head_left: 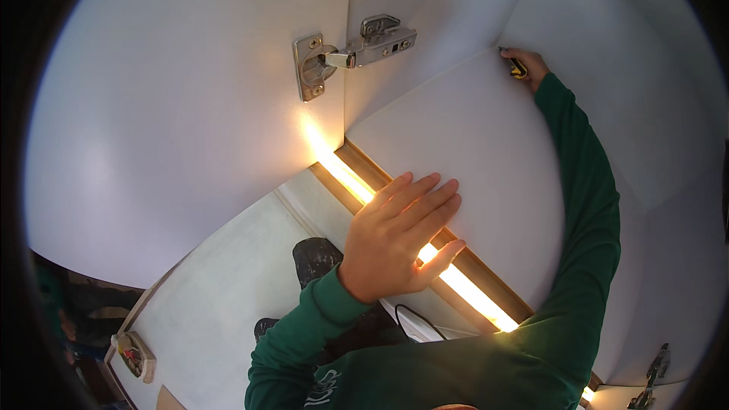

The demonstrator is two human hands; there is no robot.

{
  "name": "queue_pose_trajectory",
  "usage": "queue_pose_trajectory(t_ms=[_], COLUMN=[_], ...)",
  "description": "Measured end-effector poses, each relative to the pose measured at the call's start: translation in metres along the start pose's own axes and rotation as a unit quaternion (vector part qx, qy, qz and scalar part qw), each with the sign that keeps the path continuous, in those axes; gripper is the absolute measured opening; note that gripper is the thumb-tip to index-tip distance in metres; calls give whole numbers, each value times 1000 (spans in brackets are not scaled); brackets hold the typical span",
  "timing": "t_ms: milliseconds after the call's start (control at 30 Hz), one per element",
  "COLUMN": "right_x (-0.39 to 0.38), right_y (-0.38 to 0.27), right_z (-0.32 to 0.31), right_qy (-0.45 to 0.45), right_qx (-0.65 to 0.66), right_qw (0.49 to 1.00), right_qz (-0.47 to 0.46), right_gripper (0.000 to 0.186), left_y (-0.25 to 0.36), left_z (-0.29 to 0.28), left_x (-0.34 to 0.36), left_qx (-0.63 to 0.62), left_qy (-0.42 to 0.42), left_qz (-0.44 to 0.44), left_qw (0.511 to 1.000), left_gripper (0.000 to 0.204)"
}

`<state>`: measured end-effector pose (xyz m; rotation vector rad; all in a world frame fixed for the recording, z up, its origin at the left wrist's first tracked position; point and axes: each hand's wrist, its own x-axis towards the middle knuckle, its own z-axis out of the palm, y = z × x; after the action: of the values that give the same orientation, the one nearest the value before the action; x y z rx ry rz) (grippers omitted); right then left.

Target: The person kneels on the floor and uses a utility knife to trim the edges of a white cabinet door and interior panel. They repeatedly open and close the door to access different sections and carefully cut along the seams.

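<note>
Gripping a yellow-and-black knife (pixel 519 68) in the curled right hand (pixel 535 66), at the far corner of the white cabinet panel (pixel 493 152); spreading the left hand (pixel 399 239) over the lit strip (pixel 472 294). Already fitted with a hinge (pixel 342 59) on the door (pixel 190 106); apparently unfinished at that corner.

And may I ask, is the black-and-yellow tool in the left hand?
No, the right hand holds the tool, while the left hand is spread open.
</note>
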<state>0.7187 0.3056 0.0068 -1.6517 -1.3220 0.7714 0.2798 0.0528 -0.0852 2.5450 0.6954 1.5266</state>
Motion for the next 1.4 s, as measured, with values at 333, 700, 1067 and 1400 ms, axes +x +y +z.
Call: queue_pose_trajectory(t_ms=[333, 700, 1067, 1400], right_x=[26, 23, 35, 31], right_y=[6, 3, 12, 7], right_z=[-3, 6, 3, 9], right_qy=[-41, -30, -11, -32], right_qx=[13, 40, 68, 33], right_qw=[999, 999, 997, 999], right_qz=[-1, 0, 25, 24], right_gripper=[34, 31, 35, 41], left_y=[-4, -12, -15, -17], left_z=[3, 8, 19, 23], left_x=[-4, -8, -9, -9], left_qx=[-8, -24, -26, -46], left_qy=[-11, -9, 23, 49], left_qz=[-21, -23, -31, -20], left_qw=[1000, 999, 999, 998], left_gripper=[47, 44, 42, 42])
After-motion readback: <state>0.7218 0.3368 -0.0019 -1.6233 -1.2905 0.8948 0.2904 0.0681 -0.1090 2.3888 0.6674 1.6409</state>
